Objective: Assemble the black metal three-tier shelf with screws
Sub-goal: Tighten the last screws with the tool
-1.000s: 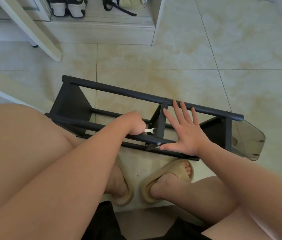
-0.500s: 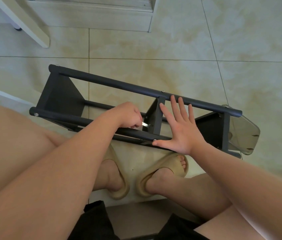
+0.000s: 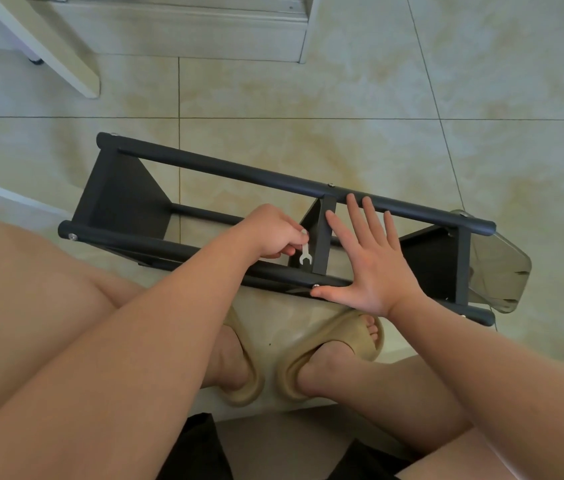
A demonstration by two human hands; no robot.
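Black shelf (image 3: pixel 239 174) lies on its side on the tiled floor (image 3: pixel 342 98) just ahead of the feet; left hand (image 3: pixel 273 233) pinches a small flat wrench (image 3: pixel 304 255) beside the middle tier panel (image 3: pixel 322 244), right hand (image 3: pixel 374 268) flat, fingers spread, palm on the near post (image 3: pixel 169 245), thumb touching a screw (image 3: pixel 315 286).

Matte black shelf frame (image 3: pixel 239 171) against cream floor tiles (image 3: pixel 308 81) mottled pale yellow; silvery-white wrench (image 3: pixel 304 254), tan slippers (image 3: pixel 349 337), smoky grey translucent panel (image 3: pixel 498 268).
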